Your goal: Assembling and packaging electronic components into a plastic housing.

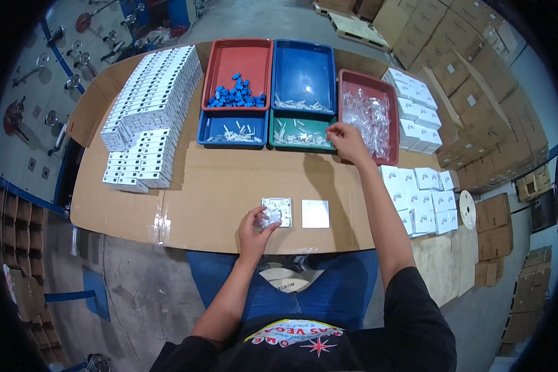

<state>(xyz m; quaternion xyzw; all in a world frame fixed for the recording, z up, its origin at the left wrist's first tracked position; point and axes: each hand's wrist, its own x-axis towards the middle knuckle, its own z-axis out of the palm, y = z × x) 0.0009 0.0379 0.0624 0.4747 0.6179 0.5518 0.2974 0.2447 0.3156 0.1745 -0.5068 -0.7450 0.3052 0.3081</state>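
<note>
My left hand [252, 232] is closed on a small clear plastic bag [271, 216]. It holds the bag over the left part of an open white plastic housing [285, 209] that lies on the cardboard-covered table. Just right of the housing lies a flat white square cover [315, 214]. My right arm stretches forward, and my right hand [347, 141] is over the right end of a green tray [302, 147] of small white and clear pieces. Its fingers are pinched together; whatever is between them is too small to make out.
A red tray [239, 56] holds blue clips; blue trays [304, 62] hold slim white pieces. Clear bags fill another red tray [394, 99]. Stacked white boxes [158, 87] stand left, more white boxes [421, 198] right. A white reel [467, 209] stands at the table's right.
</note>
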